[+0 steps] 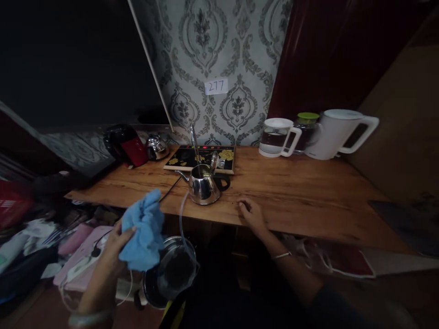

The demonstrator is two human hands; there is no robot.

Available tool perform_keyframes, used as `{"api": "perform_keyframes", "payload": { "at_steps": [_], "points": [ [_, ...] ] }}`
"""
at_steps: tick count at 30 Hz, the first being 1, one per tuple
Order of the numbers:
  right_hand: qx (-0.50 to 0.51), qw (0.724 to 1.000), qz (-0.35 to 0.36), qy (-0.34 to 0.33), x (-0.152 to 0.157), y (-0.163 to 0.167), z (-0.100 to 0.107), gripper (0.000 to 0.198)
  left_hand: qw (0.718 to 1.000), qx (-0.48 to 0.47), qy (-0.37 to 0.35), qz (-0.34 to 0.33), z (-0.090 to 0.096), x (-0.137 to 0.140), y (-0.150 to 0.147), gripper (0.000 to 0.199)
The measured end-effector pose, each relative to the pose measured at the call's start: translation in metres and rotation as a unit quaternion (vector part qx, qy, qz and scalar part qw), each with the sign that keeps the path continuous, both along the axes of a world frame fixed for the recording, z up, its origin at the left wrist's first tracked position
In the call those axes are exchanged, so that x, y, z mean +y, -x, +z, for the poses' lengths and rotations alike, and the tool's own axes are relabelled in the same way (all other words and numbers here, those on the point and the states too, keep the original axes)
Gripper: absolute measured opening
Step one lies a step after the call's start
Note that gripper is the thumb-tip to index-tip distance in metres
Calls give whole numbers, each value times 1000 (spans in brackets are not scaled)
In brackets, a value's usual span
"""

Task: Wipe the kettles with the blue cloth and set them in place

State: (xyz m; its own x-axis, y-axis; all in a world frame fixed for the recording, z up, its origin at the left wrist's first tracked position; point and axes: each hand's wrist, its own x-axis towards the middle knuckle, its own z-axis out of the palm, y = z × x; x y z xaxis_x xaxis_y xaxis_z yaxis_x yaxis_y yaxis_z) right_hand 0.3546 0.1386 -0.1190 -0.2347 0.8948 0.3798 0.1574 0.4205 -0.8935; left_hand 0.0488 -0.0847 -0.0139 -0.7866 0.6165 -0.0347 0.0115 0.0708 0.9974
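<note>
My left hand [118, 244] is closed around a crumpled blue cloth [144, 233], raised in front of the table's front edge. At the table's edge my right hand [253, 215] rests on the wood, its fingers loosely bent and apart from the thumb, with nothing visible in them. Just left of it stands a shiny steel kettle [203, 188], upright and lidless, its black handle [223, 183] turned towards that hand. Behind the kettle is a black induction plate [181, 156] with yellow flowers and a lit red display. A metal spout [194, 139] rises from its back.
A clear hose [181, 219] runs down into a bucket [149, 292] below the table [291, 192]. At the right stand a glass jug [272, 137], a green-lidded jar [307, 116] and a white kettle [325, 135]. A red-and-black appliance [135, 148] and a small steel pot [157, 148] are left.
</note>
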Motion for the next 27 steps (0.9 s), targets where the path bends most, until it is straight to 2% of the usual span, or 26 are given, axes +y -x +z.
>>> {"api": "perform_keyframes", "payload": {
  "at_steps": [3,5,7,8,9,10,12,15,16,18,20,23,25,27],
  "points": [
    [29,999,27,2,-24,-4,21,29,995,-50,-8,-81,-3,3,-62,76],
    [49,989,131,52,-50,-9,39,56,988,-47,-25,-143,-4,16,-99,77],
    [75,957,266,85,-77,-16,56,83,980,-20,-53,-192,-2,34,-133,76],
    [77,948,296,88,-88,-21,64,89,973,-2,-72,-219,0,44,-148,77],
    [73,949,295,87,-97,-26,70,89,962,19,-92,-257,4,53,-163,79],
    [73,958,264,81,-102,-32,75,88,948,38,-111,-296,8,62,-175,79],
    [77,985,144,57,-100,-46,80,82,910,85,-146,-380,17,79,-193,78],
    [59,998,-28,-8,-72,-67,77,72,854,199,-189,-442,19,104,-202,79],
    [29,998,-53,-32,-59,-72,73,67,844,240,-194,-439,13,112,-202,79],
    [-66,994,-58,-68,-35,-77,66,57,844,298,-180,-407,-8,127,-198,75],
    [-165,981,-54,-83,-18,-73,56,59,863,328,-146,-355,-39,139,-192,63],
    [-288,954,-43,-65,-12,-55,41,65,885,358,-114,-276,-79,149,-179,50],
    [-365,929,-12,-52,-14,-40,32,65,882,393,-102,-240,-93,151,-172,42],
    [-415,908,8,-57,-13,-27,24,65,869,436,-93,-216,-95,152,-168,35]
  ]
}}
